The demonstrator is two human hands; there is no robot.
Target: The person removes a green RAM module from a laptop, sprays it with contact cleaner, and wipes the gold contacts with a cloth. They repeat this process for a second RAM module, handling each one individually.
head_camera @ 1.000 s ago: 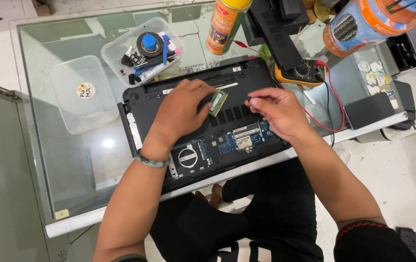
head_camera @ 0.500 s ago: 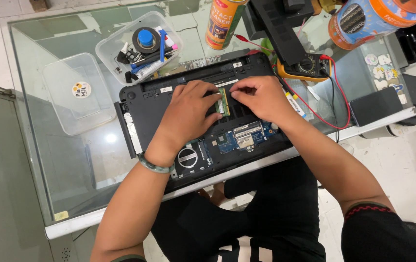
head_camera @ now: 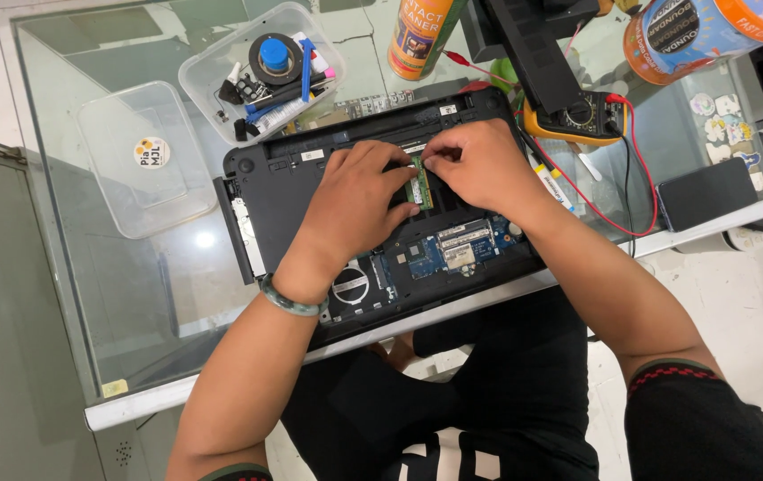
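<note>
- A clear lid [head_camera: 145,160] and a clear box [head_camera: 261,67] of small tools sit at the left of the glass desk [head_camera: 114,294].
- The left hand [head_camera: 350,209] lies on the opened laptop [head_camera: 310,191], fingers pinching the green memory card [head_camera: 418,190] at mid-laptop.
- The right hand [head_camera: 479,169] pinches the card's top edge.
- A yellow multimeter [head_camera: 577,116] and a phone [head_camera: 706,191] lie to the right.

Brightly and evenly lit from overhead. Round glare spot on the glass counter [head_camera: 204,240] left of the opened laptop [head_camera: 372,223], plus pale streaky reflections across the pane. Soft, short shadows under both hands. Sharp at centre, circuit board detail crisp. Wide-angle bending at the edges, stretching the orange canister [head_camera: 711,31] top right. No motion blur.
</note>
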